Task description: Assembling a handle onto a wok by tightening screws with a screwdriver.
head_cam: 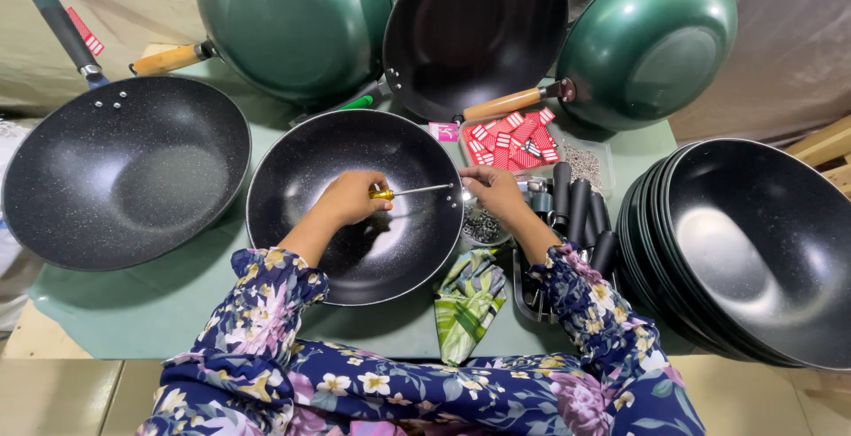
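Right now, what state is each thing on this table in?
Black speckled wok in the middle: flat on the table, no handle fitted.
Yellow-handled screwdriver: held level by the left hand, tip toward the wok's rim.
Right hand: fingers pinched at the wok's rim.
Stack of black woks: nested, no handles.
Two green woks: tilted, wooden handles on.
Green patterned cloth: crumpled.

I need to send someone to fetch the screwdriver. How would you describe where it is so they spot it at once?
Start at the green table and find the handleless black wok in the middle, right in front of the person. The screwdriver lies level over its right rim, gripped by the left hand, tip by the right hand. It is the only yellow-handled, thin steel tool there.
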